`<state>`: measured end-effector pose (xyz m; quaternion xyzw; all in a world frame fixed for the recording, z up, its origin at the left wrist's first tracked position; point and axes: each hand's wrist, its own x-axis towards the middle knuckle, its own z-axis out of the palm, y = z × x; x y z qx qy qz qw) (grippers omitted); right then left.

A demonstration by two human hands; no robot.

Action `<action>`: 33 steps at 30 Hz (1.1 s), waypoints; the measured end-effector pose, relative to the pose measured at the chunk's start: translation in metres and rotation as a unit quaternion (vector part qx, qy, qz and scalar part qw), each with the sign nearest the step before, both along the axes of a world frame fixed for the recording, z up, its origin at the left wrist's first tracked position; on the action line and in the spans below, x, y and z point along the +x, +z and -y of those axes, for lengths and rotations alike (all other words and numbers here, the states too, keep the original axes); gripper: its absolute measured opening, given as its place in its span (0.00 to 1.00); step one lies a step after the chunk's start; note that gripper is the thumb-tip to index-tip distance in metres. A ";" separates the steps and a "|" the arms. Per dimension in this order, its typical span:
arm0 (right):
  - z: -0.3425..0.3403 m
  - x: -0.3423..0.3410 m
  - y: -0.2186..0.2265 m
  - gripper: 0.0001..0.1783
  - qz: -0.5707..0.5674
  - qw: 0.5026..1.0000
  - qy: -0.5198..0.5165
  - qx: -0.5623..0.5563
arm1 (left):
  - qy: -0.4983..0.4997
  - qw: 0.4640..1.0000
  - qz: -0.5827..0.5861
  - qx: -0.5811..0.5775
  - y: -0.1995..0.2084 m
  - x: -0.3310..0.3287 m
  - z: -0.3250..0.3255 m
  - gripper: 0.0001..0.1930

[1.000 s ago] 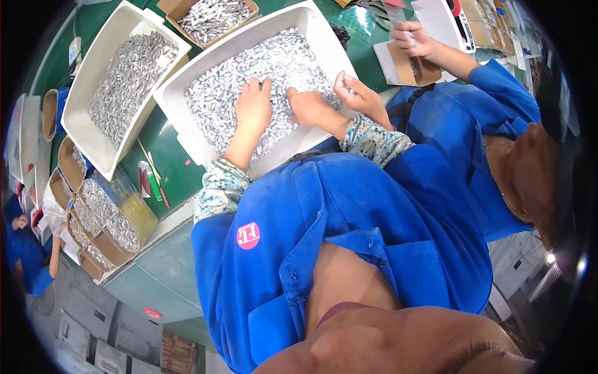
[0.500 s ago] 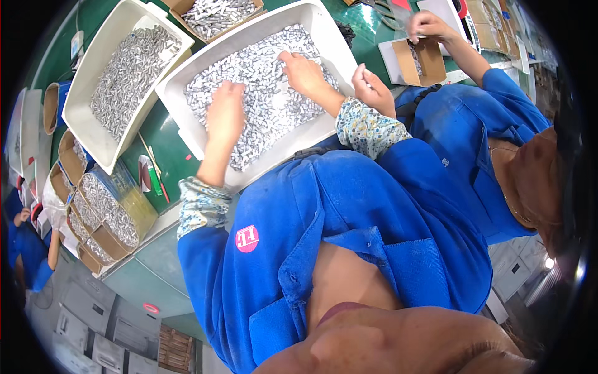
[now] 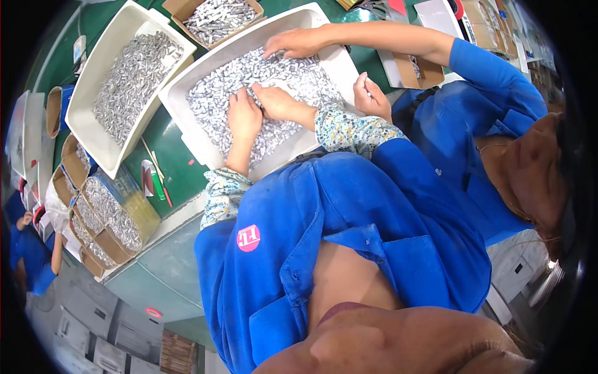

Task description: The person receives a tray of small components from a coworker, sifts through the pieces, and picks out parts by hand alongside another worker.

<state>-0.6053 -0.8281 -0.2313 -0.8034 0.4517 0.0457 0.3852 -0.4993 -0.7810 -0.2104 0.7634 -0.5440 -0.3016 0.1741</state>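
Note:
A white plastic tub (image 3: 180, 134) holds a spread layer of small silvery metal cylinders (image 3: 215, 87). Over its middle, my left hand (image 3: 244, 119) has its fingers bent and drawn together, tips down among the pieces. Beside it, almost touching, my right hand (image 3: 275, 103) is closed, with thumb and forefinger pressed together. What either hand pinches is too small to make out. At the tub's far side, a co-worker's hand (image 3: 296, 43) reaches over the same pieces. The co-worker's other hand (image 3: 372, 98) is curled near the tub's right edge, with something small and pale in it.
On the left stands a second white tub (image 3: 78, 103) of finer metal pieces. Cardboard boxes of cylinders stand behind (image 3: 221, 22) and at the left front (image 3: 112, 212). A green-handled tool (image 3: 156, 181) and sticks lie between. An open carton (image 3: 430, 73) stands at the right.
My hands have come together over the tub's middle, the left moving right and the right moving left and nearer. The co-worker's far hand has swung from the carton into the tub.

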 end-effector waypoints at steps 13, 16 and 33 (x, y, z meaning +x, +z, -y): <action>0.014 -0.011 0.092 0.17 0.341 0.913 -0.098 0.201 | 0.362 0.447 -0.818 0.013 0.015 0.029 -0.013 0.16; 0.013 -0.017 0.086 0.11 0.304 0.943 -0.116 0.072 | 0.342 0.350 -0.872 -0.035 0.032 0.027 -0.017 0.17; -0.002 0.000 0.088 0.11 0.304 0.946 0.018 -0.115 | 0.249 0.363 -0.896 -0.048 0.041 0.025 -0.038 0.25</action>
